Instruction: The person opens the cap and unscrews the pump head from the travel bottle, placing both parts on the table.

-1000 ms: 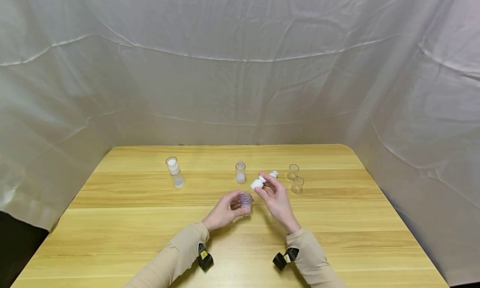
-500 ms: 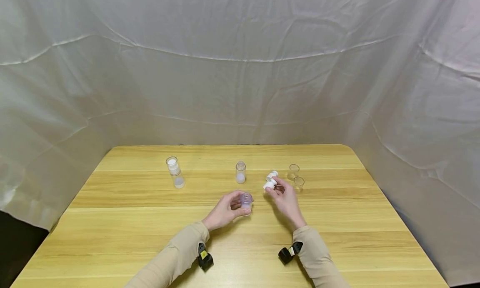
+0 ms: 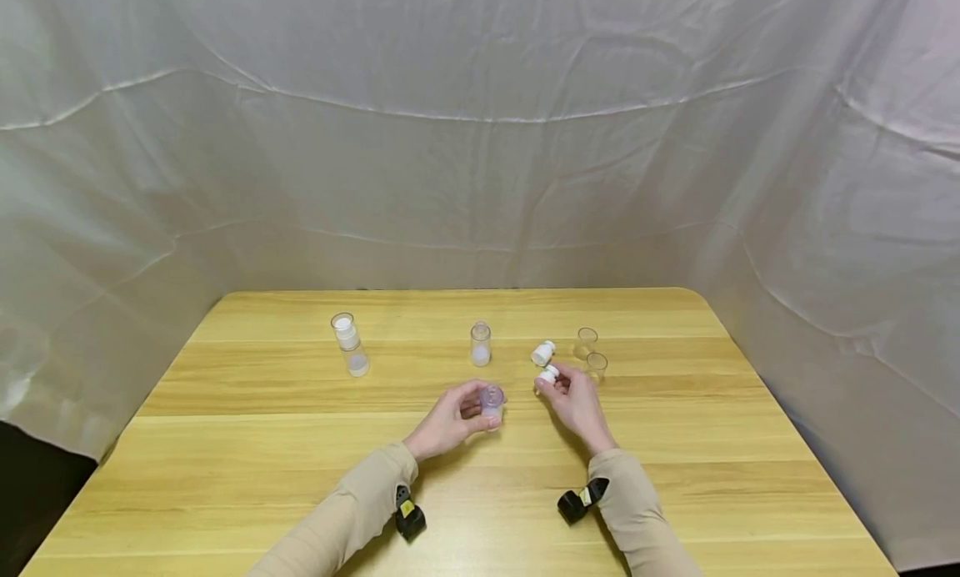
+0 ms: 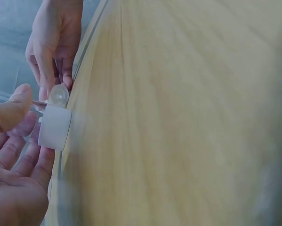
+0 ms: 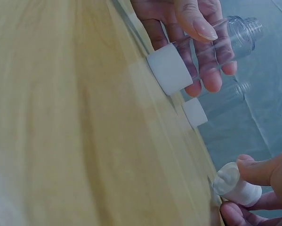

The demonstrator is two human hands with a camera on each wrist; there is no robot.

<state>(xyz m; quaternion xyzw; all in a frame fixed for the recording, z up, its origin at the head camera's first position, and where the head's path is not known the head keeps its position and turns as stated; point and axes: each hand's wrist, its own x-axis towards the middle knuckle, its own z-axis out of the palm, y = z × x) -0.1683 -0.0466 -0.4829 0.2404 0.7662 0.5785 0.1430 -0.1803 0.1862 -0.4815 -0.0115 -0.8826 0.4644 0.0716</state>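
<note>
In the head view my left hand (image 3: 447,421) holds a small clear bottle (image 3: 491,400) upright near the middle of the table. The right wrist view shows that bottle's white base (image 5: 169,68), with thumb and fingers round the clear body. To the right, my right hand (image 3: 576,403) pinches a white pump head (image 3: 548,375) low over the table; whether it touches the wood I cannot tell. Just behind it a second white pump head (image 3: 543,353) lies on its side. A similar clear bottle (image 3: 481,344) stands farther back.
Two clear caps (image 3: 587,342) stand on the table to the right, one partly behind my right fingers. At the left stands an assembled bottle (image 3: 350,344) with white pump and clear cap. Grey cloth (image 3: 480,185) hangs round the wooden table (image 3: 262,477).
My right hand has moved right and down, carrying the pump head away from the bottle to beside the other pump head. The left hand and its bottle have stayed put.
</note>
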